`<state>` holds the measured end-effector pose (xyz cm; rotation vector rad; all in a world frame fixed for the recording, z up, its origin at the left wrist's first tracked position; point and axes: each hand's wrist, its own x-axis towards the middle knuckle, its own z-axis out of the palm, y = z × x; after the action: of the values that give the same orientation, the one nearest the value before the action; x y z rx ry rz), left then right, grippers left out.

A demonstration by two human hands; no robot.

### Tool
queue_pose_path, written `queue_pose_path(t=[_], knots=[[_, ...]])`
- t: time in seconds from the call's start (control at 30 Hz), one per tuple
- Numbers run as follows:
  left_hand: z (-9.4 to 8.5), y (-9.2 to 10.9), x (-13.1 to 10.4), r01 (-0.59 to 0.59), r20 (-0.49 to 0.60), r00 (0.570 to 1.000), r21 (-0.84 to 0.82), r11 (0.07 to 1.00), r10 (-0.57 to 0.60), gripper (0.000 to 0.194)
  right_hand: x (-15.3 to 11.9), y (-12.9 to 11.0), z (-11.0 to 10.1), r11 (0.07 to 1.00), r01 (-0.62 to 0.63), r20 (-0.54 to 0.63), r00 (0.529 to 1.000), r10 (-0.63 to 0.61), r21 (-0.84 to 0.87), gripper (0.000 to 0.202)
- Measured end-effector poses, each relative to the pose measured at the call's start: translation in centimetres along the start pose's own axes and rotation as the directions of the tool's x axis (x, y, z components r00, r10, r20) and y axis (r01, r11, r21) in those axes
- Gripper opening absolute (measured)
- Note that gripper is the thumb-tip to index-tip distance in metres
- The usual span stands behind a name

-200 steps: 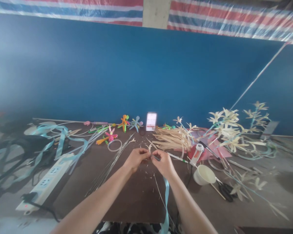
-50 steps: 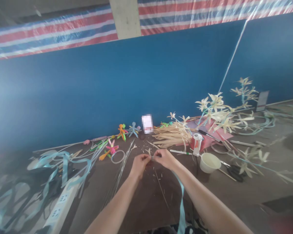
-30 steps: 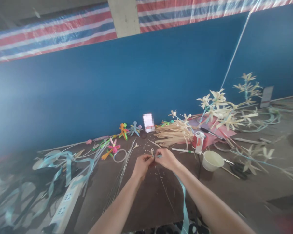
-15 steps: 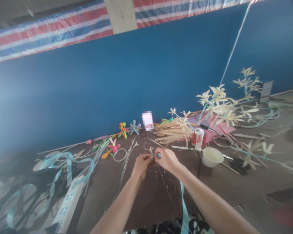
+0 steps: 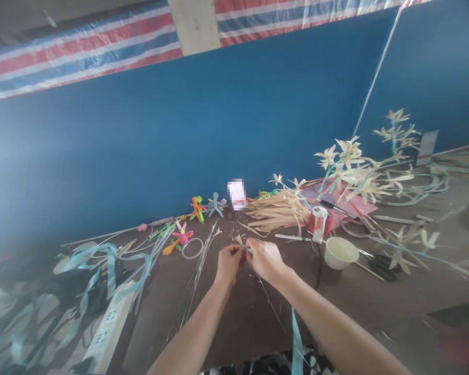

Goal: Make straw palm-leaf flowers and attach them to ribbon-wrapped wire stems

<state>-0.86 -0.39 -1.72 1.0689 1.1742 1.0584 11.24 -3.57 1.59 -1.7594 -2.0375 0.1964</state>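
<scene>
Over the middle of the brown table, my left hand (image 5: 230, 263) and my right hand (image 5: 264, 259) meet with fingertips pinched together. A small pale flower (image 5: 238, 239), like the larger ones at the right, sticks up between them; its base is hidden by my left fingers. Light blue ribbon (image 5: 249, 251) shows at the fingers of my right hand. More blue ribbon (image 5: 297, 341) hangs below my right forearm at the table's front edge. A thin wire (image 5: 272, 303) slants from under the hands toward me.
Right of the hands stand a cream bowl (image 5: 341, 252), black scissors (image 5: 383, 266) and a white-and-red dispenser (image 5: 319, 224). Behind lie dried strips (image 5: 275, 211) and pale flowers (image 5: 349, 151). At left are wires (image 5: 197, 273), a tape ring (image 5: 192, 248) and a power strip (image 5: 111, 325).
The hands stay together, and my right hand has shifted slightly left and turned. Less blue ribbon shows at its fingers, and the wire below now slants farther right.
</scene>
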Motion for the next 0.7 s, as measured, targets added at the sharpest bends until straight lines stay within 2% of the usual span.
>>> queue_pose_path(t=[0.3,0.47,0.6,0.7], knots=[[0.4,-0.1,-0.1,-0.041,-0.083,0.996,0.007,0.999,0.041,0.011,-0.5,-0.4,0.5,0.999,0.026,0.013,1.000,-0.026,-0.032,0.013],[0.4,-0.4,0.2,0.005,-0.101,0.995,-0.025,1.000,-0.008,0.011,-0.3,-0.4,0.9,1.000,0.019,-0.036,0.999,-0.020,-0.021,0.014],[0.1,-0.4,0.3,0.046,-0.076,0.996,-0.044,0.998,-0.049,0.014,-0.1,-0.3,1.4,0.996,-0.030,-0.088,0.995,0.038,0.087,0.012],[-0.2,0.1,0.0,0.056,-0.027,0.998,-0.049,0.997,-0.057,0.020,0.2,0.0,1.8,0.951,-0.102,-0.115,0.983,0.140,0.291,0.008]])
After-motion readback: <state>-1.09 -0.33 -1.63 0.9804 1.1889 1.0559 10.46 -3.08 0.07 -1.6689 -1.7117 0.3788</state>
